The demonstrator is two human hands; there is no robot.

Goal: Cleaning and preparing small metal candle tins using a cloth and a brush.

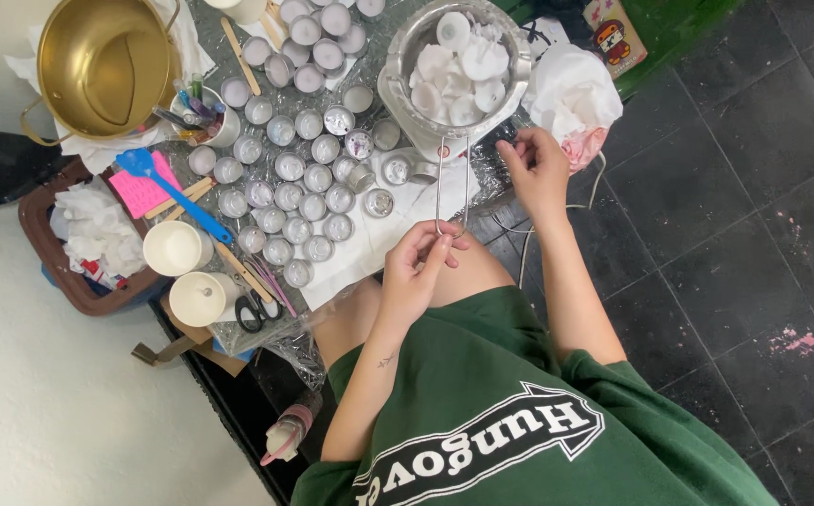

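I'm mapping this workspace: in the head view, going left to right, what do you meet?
Gold pot → blue spatula → small silver tins → left hand on the wire handle → right hand → crumpled white cloth.

Bright even light, soft shadows, sharp focus.

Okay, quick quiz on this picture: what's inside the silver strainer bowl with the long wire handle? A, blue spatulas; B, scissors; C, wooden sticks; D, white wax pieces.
D: the strainer bowl is piled with white wax pieces, while the left hand pinches the end of its wire handle and the right hand rests near the table edge.
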